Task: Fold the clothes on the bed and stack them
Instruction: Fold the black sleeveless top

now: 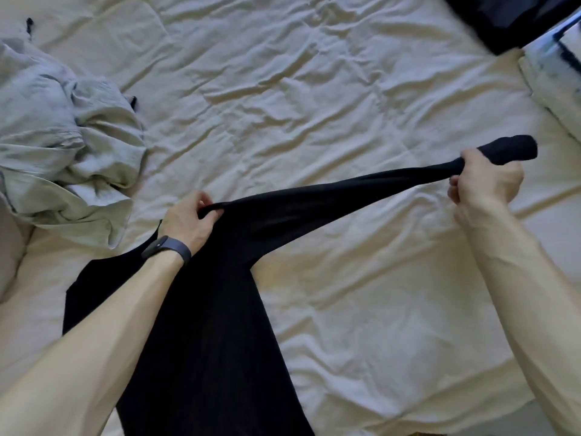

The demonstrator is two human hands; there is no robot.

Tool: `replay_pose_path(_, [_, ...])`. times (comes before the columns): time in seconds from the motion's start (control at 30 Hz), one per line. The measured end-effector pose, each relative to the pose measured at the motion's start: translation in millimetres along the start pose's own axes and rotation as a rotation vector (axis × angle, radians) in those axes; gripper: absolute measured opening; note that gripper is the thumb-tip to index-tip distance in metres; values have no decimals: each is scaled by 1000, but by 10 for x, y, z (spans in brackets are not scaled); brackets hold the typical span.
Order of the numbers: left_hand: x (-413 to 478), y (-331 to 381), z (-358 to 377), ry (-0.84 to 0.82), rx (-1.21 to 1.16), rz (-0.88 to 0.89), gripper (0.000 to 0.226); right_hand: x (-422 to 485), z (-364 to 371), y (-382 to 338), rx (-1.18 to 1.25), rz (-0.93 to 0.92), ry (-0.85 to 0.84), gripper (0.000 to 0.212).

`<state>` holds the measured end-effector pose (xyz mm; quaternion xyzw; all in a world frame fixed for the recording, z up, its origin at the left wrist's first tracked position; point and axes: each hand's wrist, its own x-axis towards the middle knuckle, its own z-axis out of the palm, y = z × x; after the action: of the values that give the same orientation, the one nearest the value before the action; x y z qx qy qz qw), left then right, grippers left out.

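A long black garment (pixel 220 309) lies across the cream bed (pixel 314 105), running from the near edge up toward the right. My left hand (pixel 188 220), with a dark band on its wrist, pinches a fold of the black cloth near the bed's middle. My right hand (pixel 485 180) is closed around the garment's far end, which is bunched and sticks out past the fist. The cloth is pulled taut between the two hands. A crumpled pale grey-green garment (pixel 66 152) sits in a heap at the left.
A white pillow with dark blue markings (pixel 556 80) lies at the right edge. Dark fabric (pixel 509 17) fills the top right corner. A small black scrap (pixel 30 25) lies at the top left. The sheet is wrinkled all over.
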<state>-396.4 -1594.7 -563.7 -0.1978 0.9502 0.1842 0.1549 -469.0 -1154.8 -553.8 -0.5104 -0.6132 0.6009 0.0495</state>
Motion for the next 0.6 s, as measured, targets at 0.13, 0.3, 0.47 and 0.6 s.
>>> replay_pose_path(0.13, [-36, 21, 121, -38, 137, 22, 12, 157, -12, -120, 177, 39, 14, 33])
replay_pose_path(0.3, [-98, 405, 360, -127, 316, 131, 42, 191, -94, 88, -24, -103, -191, 37])
replay_pose_path(0.47, [-152, 1077, 646, -220, 257, 333, 49, 304, -245, 384, -526, -279, -69, 75])
replay_pose_path(0.6, [-48, 1519, 822, -258, 316, 412, 31, 541, -223, 278, -574, -211, -245, 61])
